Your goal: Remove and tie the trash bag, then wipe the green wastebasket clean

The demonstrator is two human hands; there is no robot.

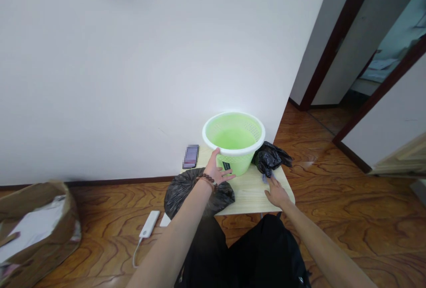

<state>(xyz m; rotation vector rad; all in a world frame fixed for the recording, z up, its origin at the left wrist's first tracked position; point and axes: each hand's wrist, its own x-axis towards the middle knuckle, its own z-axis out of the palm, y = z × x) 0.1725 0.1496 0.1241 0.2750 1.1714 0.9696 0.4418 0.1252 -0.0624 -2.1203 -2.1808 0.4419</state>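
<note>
Our left grip is spread at the front of the green basket, which stands on the surface; our right grip reaches the black bag beside it (whether pinching, we cannot tell). We should steady the basket lightly, without tilting.

Green basket upright on table. Left hand, fingers spread, at its near side; right hand at black bag, right.
</note>
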